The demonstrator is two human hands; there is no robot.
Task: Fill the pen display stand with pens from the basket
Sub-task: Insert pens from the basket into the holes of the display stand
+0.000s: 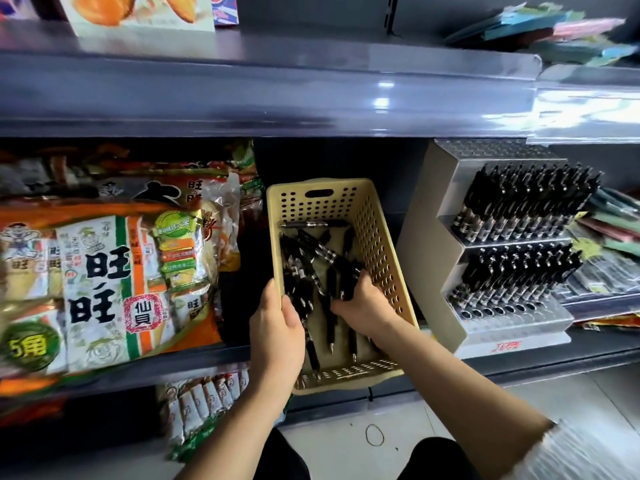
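Note:
A beige perforated basket [377,233] stands on the middle shelf with several black pens [304,258] lying loose inside. My left hand [277,327] grips the basket's left rim. Inside the basket, my right hand [363,306] holds a bunch of black pens. To the right stands the stepped pen display stand [429,237]. Its upper two tiers are packed with black pens [519,202]. The lowest front row [512,315] shows open holes.
Large snack bags [114,271] fill the shelf left of the basket. More stationery packs [609,244] lie right of the stand. A shelf edge [277,95] overhangs above. Snack packets [204,407] sit on the shelf below. A rubber band [374,435] lies on the floor.

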